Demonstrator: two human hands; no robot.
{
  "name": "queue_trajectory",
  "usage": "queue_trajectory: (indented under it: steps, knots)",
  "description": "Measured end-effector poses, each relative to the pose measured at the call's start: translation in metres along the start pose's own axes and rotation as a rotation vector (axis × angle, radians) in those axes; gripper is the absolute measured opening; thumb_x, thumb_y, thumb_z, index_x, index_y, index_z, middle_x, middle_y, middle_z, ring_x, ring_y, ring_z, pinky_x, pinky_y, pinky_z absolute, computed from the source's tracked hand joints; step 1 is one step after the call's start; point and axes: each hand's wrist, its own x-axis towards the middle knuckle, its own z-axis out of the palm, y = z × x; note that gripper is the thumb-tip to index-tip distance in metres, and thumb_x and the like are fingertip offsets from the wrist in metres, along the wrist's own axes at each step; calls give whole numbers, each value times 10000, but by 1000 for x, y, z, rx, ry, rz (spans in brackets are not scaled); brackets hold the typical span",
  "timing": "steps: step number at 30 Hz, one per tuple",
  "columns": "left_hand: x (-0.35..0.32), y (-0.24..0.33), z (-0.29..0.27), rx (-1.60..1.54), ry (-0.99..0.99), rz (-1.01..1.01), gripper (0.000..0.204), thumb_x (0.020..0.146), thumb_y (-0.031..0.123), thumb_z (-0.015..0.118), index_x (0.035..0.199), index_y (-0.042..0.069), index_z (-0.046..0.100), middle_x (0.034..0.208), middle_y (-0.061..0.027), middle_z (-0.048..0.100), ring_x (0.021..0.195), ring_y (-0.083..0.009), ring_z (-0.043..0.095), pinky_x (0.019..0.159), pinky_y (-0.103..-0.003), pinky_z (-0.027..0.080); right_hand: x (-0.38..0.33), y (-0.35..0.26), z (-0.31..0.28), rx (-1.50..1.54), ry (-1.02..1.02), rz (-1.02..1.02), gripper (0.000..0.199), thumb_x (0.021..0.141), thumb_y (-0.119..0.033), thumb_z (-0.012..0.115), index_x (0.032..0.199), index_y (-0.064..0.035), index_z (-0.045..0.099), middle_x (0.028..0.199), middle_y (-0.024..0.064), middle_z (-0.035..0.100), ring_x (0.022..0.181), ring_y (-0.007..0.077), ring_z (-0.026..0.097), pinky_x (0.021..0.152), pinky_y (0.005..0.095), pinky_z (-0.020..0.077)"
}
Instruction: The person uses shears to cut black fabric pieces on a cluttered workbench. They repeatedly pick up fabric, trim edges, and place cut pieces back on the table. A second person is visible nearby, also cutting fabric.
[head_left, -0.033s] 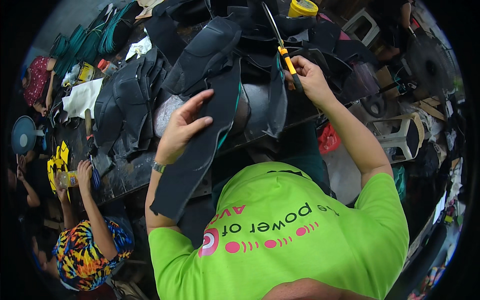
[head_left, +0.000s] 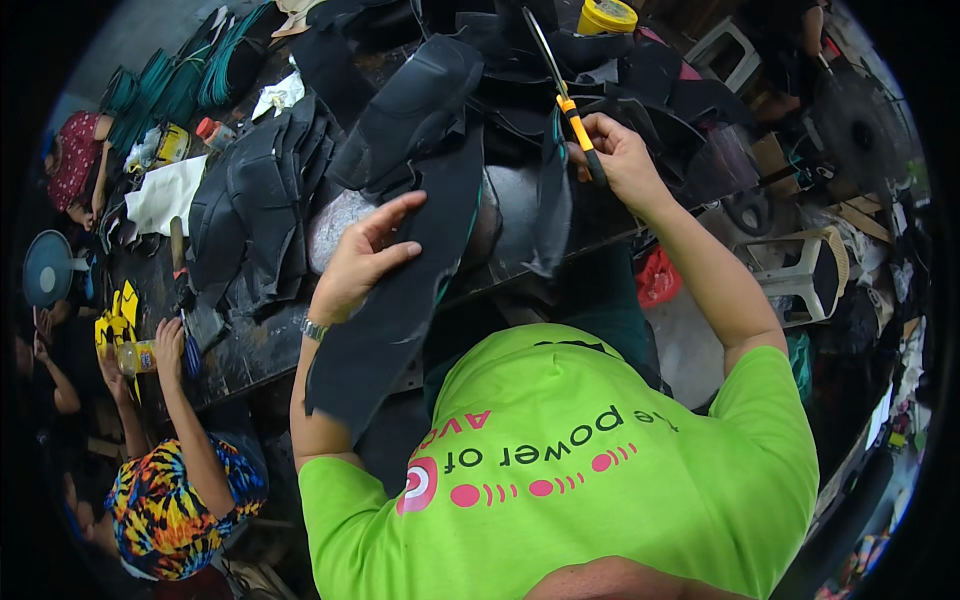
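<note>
My left hand [head_left: 366, 262] lies with its fingers and thumb apart against a long black padded-looking strip [head_left: 400, 305]. Teal edging shows along the strip's right side, and its lower end hangs across my left forearm. In my right hand [head_left: 622, 165] is a slim, long-bladed cutting tool [head_left: 574, 120] with a yellow-orange and black handle, its blade pointing up and away. Fingers close round the handle, partly hidden. Just left of that hand hangs a narrow black piece [head_left: 553, 215] with a bit of teal edging; whether the hand grips it too is unclear. A moulded black piece [head_left: 412, 105] lies beyond the strip.
A stack of moulded black pieces [head_left: 255, 195] sits on the dark table [head_left: 265, 345] at left, near a white cloth [head_left: 165, 195]. Beyond are teal cord bundles [head_left: 160, 85] and a yellow tub [head_left: 606, 16]. A co-worker [head_left: 185, 490] handles a clear jar [head_left: 136, 357] at lower left.
The black strip's lower end has shifted slightly right, and my left hand has moved slightly. My right hand stays put. The co-worker's left-side hand has lifted off the jar.
</note>
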Motion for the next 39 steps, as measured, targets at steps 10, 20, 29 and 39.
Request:
queue_trajectory:
  steps: [10,20,29,39]
  knots:
    - [-3,32,-17,1076,-193,173,491,755,60,763,1224,102,623,1267,-112,515,1083,-252,573,929,-346,488,-30,-59,17,299,-258,103,267,822,-195,770,966,-48,599,710,38,643,541,63,593,542,167,477]
    - [154,84,-26,1118,464,306,652,787,522,722,1160,-8,652,1074,-212,681,983,-297,675,867,-346,519,-8,-46,72,537,-310,164,246,848,-250,739,933,-71,593,705,45,647,536,85,597,542,198,480]
    - [143,100,-6,66,264,377,300,791,227,755,955,-14,691,879,-57,686,752,-119,661,691,-248,528,19,-39,26,611,-165,314,250,869,-279,717,880,-65,590,739,52,618,563,107,581,558,218,493]
    - [3,51,-61,171,87,-130,357,801,124,750,1104,-31,642,998,-56,687,842,-105,643,828,-237,505,-13,-33,21,360,-495,389,266,874,-287,696,914,-53,575,691,54,627,498,99,570,513,206,458]
